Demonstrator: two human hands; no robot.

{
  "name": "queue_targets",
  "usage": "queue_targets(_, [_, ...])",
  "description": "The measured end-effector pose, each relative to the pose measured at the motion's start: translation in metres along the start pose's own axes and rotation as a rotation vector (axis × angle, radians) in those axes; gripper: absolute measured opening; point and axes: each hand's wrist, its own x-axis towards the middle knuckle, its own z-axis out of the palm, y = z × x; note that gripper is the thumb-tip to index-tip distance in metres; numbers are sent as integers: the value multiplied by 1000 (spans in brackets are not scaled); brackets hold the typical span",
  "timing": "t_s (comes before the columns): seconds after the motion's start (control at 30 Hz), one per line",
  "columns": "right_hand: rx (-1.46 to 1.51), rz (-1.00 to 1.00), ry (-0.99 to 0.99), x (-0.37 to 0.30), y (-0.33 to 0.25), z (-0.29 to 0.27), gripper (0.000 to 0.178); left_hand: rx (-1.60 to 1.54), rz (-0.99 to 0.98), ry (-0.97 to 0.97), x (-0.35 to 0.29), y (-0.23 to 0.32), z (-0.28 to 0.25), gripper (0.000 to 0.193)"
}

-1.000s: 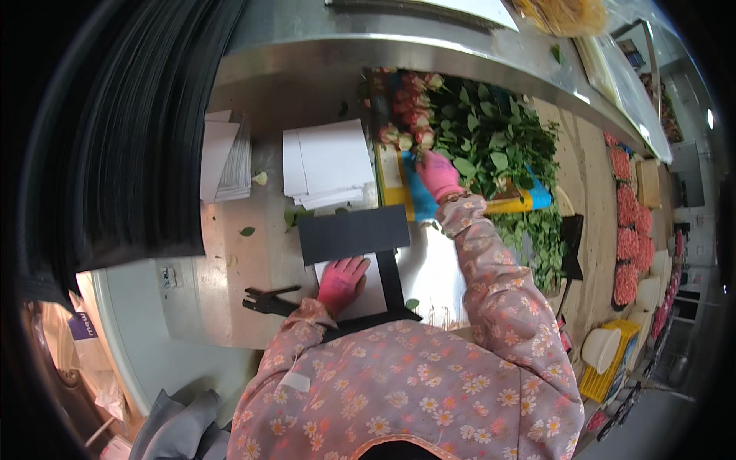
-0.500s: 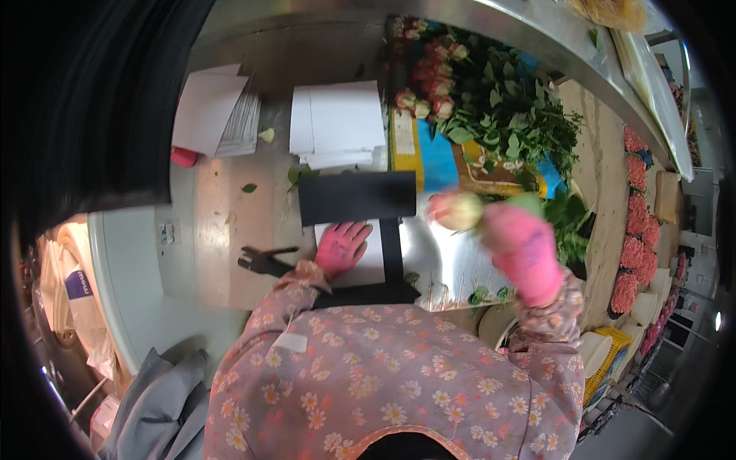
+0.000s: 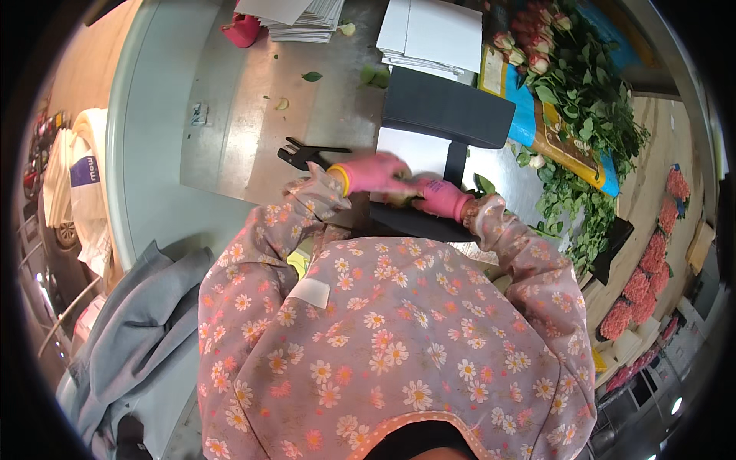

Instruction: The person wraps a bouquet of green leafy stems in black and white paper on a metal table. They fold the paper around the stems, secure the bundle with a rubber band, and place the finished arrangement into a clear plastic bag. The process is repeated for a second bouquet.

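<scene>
My hands, in pink gloves, meet over the near part of a black stand with a raised black panel (image 3: 448,107). My right hand (image 3: 443,199) is closed around a rose (image 3: 397,199), whose pale green and white part shows blurred between the hands. My left hand (image 3: 372,172) reaches across to the rose, its fingers smeared by motion. A white sheet (image 3: 414,149) lies on the stand, just beyond the hands. Beside my left wrist lies a black plier-like tool (image 3: 307,153) on the metal table (image 3: 245,146).
White paper stacks (image 3: 429,34) stand at the back, with a pink object (image 3: 241,31) at the far left. Leafy cut roses (image 3: 567,77) lie on a coloured wrapper (image 3: 567,142) at the right. Beyond are pink flower bunches (image 3: 648,276). Grey cloth (image 3: 146,322) hangs at the lower left.
My right hand has brought the rose left and inward over the stand. My left hand has lifted off the white sheet and moved to the rose. The view has shifted.
</scene>
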Motion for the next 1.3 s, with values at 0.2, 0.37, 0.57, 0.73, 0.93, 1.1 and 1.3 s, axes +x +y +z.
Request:
queue_targets(0.2, [-68,44,-113,-23,7,-55,24,289,332,160,5,-24,33,43])
queue_targets(0.37, [-87,320,140,-60,52,-250,23,164,175,126,-3,-2,32,39])
queue_targets(0.57, [-274,810,891,62,212,-254,22,210,123,-6,-4,23,11,36])
queue_targets(0.73, [-619,521,884,38,111,-234,18,137,66,59,-11,15,21,37])
queue_targets(0.93, [45,309,1615,-175,14,-231,28,160,104,32,-7,15,23,34])
queue_targets(1.1, [-273,-2,1954,-299,-95,-258,18,164,178,67,0,9,26,37])
queue_targets(1.3, [-750,470,603,-128,37,-257,10,153,132,134,-5,7,31,39])
